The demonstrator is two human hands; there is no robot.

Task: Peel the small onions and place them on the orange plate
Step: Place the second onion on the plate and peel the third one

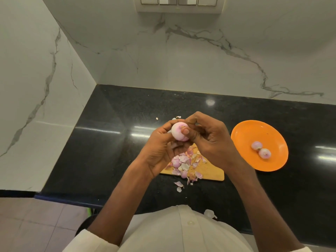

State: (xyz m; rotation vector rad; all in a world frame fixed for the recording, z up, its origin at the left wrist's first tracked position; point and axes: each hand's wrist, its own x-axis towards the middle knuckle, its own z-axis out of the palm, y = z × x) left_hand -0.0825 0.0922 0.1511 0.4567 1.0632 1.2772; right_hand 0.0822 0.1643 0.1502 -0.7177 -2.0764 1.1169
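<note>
My left hand (160, 148) cups a smooth pale onion (179, 131), my right hand (209, 140) pinching its top, both hiding half the wooden board (211, 171).

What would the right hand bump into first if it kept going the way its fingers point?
The right hand points left, so it meets the onion its thumb already touches, with the left hand behind.

Cream buttoned shirt (181, 231), rolled sleeves (92, 240)

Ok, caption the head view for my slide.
Both hands peel a small onion above the cutting board; two onions on the orange plate.
</note>
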